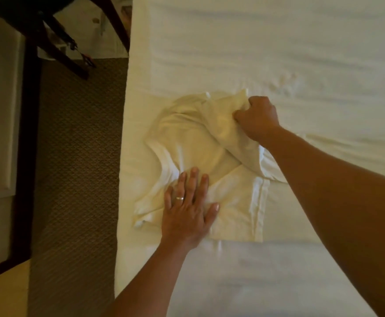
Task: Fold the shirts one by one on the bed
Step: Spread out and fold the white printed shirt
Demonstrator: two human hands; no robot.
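Observation:
A pale cream shirt (187, 143) lies partly folded near the left edge of the white bed (278, 53). My left hand (188, 207) presses flat on the shirt's near part, fingers straight and spread, a ring on one finger. My right hand (256, 117) grips a bunched fold of the shirt at its far right side, fingers curled into the cloth. A hemmed edge of the shirt runs down the right side next to my right forearm.
The bed's left edge drops to a patterned brown carpet (77, 156). A dark wooden chair (49, 37) stands at the top left, and a dark-framed panel (24, 156) runs along the far left. White sheet stretches to the right and beyond the shirt.

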